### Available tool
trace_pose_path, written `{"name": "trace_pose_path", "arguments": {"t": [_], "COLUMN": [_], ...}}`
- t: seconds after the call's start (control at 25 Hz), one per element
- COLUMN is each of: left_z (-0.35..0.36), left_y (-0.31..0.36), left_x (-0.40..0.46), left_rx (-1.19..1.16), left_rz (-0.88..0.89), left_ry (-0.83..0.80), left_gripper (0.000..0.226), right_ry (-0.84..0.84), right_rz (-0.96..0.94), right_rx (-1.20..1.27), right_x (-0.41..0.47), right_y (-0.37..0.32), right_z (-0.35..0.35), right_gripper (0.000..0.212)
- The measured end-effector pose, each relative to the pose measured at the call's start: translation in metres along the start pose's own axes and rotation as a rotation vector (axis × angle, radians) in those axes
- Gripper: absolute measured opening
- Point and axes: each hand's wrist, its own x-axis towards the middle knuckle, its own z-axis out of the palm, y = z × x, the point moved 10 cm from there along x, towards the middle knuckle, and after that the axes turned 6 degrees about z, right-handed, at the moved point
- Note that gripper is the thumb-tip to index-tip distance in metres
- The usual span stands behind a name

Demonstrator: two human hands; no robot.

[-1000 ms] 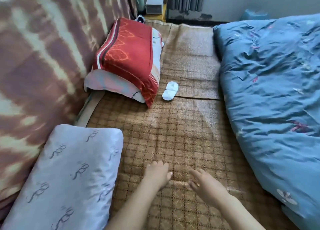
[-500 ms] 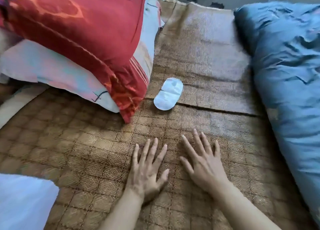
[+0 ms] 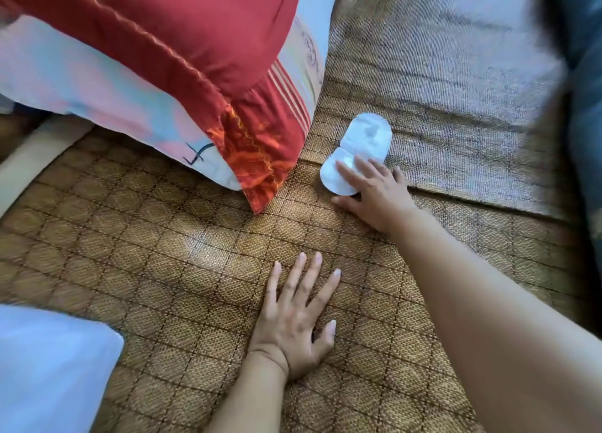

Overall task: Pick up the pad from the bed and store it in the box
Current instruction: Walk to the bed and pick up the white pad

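A small white oval pad (image 3: 365,139) lies flat on the woven bed mat (image 3: 163,253), just right of the red pillow's corner. My right hand (image 3: 374,191) rests on the near end of the pad, fingers laid over it and thumb on the mat beside it; the pad still lies flat. My left hand (image 3: 296,318) is pressed flat on the mat nearer to me, fingers spread, holding nothing. No box is in view.
A red cover over a pale pillow (image 3: 163,58) fills the upper left. A light blue pillow corner (image 3: 49,367) is at the lower left. A blue quilt (image 3: 586,107) runs along the right edge. A second mat (image 3: 439,58) overlaps further back.
The view has moved closer to the pad. My right hand has reached forward from the mat onto the pad's near end. My left hand stays flat on the mat.
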Motion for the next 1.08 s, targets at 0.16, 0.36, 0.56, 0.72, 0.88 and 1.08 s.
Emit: {"name": "trace_pose_path", "arguments": {"t": [0.16,0.36,0.56,0.72,0.88,1.08], "left_z": [0.001,0.0,-0.001,0.0,0.002,-0.021], "left_y": [0.0,0.0,-0.003,0.0,0.005,0.072], "left_x": [-0.002,-0.003,0.0,-0.001,-0.023,-0.172], "left_rx": [-0.007,0.021,0.026,0.006,0.111,-0.49], "left_rz": [-0.001,0.003,0.005,0.0,-0.17,-0.213], "left_ry": [0.018,0.058,0.082,0.038,-0.103,-0.303], "left_gripper": [0.077,0.076,0.07,0.068,0.062,0.052], "right_ry": [0.159,0.163,0.154,0.048,-0.089,-0.232], "right_rz": [0.009,-0.064,-0.106,0.009,0.007,0.127], "right_rx": [-0.082,-0.11,-0.061,-0.115,-0.157,0.117], "right_x": [-0.007,-0.044,-0.125,-0.221,-0.333,-0.442], "right_y": [-0.011,-0.009,-0.005,-0.005,-0.035,-0.062], "right_z": [-0.007,0.004,0.016,0.047,0.094,0.078], "right_gripper": [0.044,0.038,0.047,0.066,0.062,0.051]}}
